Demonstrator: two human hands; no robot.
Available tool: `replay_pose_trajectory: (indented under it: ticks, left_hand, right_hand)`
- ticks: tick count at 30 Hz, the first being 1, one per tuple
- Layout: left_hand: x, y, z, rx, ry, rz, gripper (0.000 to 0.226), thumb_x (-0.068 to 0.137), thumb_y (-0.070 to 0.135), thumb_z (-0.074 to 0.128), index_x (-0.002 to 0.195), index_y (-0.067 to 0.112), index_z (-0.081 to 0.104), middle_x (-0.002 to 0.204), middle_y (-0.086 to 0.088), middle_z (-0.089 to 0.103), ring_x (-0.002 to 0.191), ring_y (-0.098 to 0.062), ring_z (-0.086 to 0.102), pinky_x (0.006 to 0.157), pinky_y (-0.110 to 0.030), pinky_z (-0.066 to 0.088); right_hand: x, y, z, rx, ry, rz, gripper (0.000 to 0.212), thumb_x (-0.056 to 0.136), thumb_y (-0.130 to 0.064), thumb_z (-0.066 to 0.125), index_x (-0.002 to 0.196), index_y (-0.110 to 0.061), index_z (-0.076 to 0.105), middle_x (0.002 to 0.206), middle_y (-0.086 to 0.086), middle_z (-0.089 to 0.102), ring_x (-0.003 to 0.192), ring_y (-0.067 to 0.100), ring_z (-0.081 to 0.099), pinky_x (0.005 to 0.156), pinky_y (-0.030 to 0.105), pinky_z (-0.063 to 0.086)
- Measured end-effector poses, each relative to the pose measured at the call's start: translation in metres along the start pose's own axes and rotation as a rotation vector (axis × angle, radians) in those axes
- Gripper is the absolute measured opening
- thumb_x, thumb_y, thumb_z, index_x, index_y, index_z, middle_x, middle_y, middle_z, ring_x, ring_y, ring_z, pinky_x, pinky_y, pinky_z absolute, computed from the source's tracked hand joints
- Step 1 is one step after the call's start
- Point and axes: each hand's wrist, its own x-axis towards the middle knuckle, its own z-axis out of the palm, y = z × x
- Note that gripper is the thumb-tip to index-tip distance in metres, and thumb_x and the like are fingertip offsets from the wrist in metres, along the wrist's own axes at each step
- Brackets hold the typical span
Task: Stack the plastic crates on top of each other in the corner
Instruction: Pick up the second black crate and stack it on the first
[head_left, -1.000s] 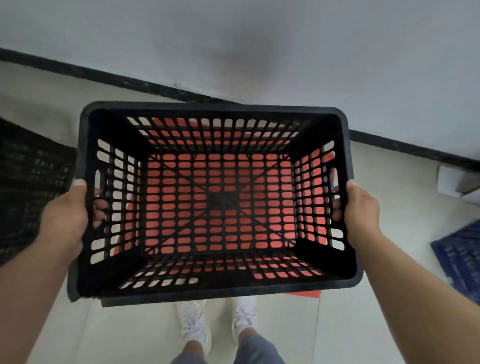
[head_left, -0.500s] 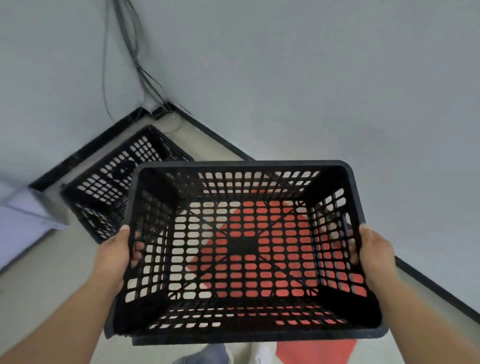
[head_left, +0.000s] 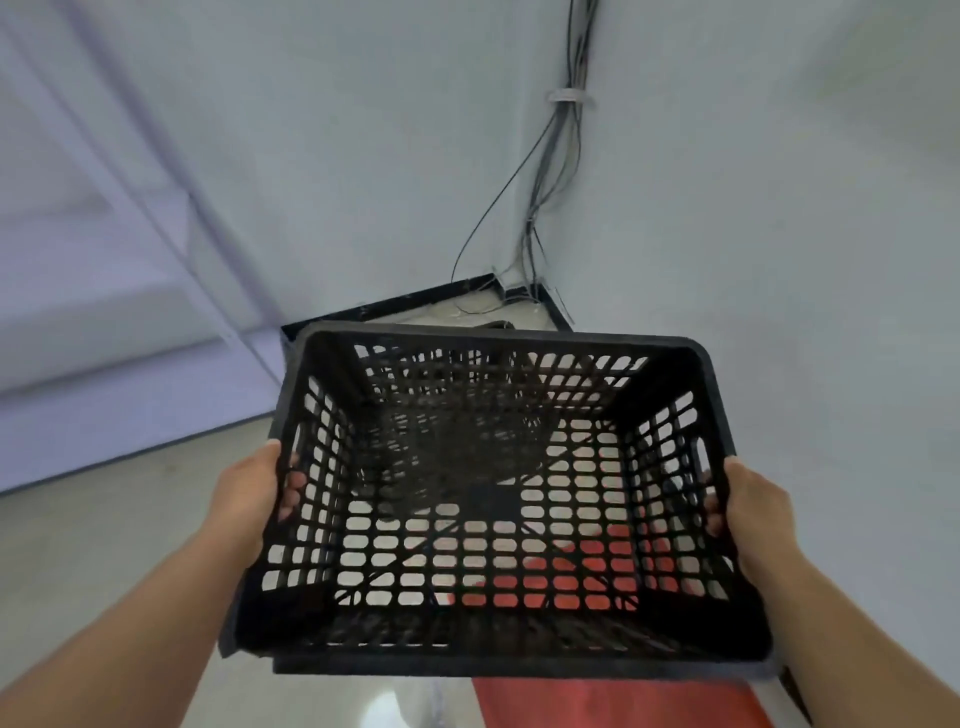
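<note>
I hold a black perforated plastic crate (head_left: 493, 660) in the air in front of me, its open top facing me. My left hand (head_left: 247, 499) grips its left side wall and my right hand (head_left: 753, 512) grips the right side wall, fingers through the holes. A second black crate (head_left: 311, 328) stands on the floor in the room's corner; only a bit of its far rim shows above the held crate, and its grid shows dimly through the holes.
Two pale walls meet in the corner, where a bundle of cables (head_left: 563, 156) runs down to the black skirting (head_left: 415, 299). A red mat (head_left: 613, 706) lies on the floor below the crate. A pale lilac panel (head_left: 104, 291) stands at the left.
I have turned left toward the corner with the crate. The floor crate, earlier at the left, now lies behind the held crate. The red mat has slid to the lower right.
</note>
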Motion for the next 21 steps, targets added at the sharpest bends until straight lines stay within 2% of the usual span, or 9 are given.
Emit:
replay_pose_trajectory:
  ticks: [8,12,16,21]
  left_hand:
    - [0.081,0.033,-0.007,-0.057,0.083,-0.055,0.033,0.099,0.033,0.036,0.086,0.010,0.058,0.070,-0.006,0.054,0.058,-0.016,0.044,0.056,-0.028,0.036]
    - [0.114,0.047,0.014,-0.065,0.112,-0.081,0.034,0.099,0.033,0.036,0.088,0.010,0.057,0.071,-0.006,0.054,0.058,-0.016,0.044,0.055,-0.028,0.035]
    - [0.147,0.052,0.040,-0.110,0.162,-0.114,0.033,0.098,0.033,0.036,0.085,0.010,0.056,0.069,-0.006,0.053,0.057,-0.016,0.043,0.054,-0.029,0.033]
    - [0.195,0.044,0.070,-0.123,0.230,-0.148,0.034,0.098,0.035,0.036,0.086,0.010,0.056,0.071,-0.007,0.054,0.058,-0.018,0.044,0.056,-0.030,0.035]
  right_hand:
    - [0.055,-0.072,0.093,-0.021,-0.077,-0.056,0.041,0.092,-0.032,0.040,0.068,-0.005,0.059,0.060,0.013,0.055,0.050,0.028,0.046,0.061,0.043,0.041]
    - [0.097,-0.098,0.127,-0.035,-0.110,-0.086,0.039,0.093,-0.030,0.040,0.066,-0.008,0.055,0.061,0.012,0.055,0.049,0.027,0.045,0.058,0.039,0.039]
    - [0.152,-0.123,0.163,-0.123,-0.207,-0.149,0.036,0.095,-0.025,0.035,0.073,-0.008,0.058,0.061,0.010,0.053,0.052,0.027,0.046,0.059,0.039,0.040]
    - [0.212,-0.143,0.210,-0.119,-0.268,-0.143,0.033,0.096,-0.033,0.040,0.069,-0.018,0.053,0.064,0.004,0.053,0.054,0.019,0.048,0.053,0.031,0.040]
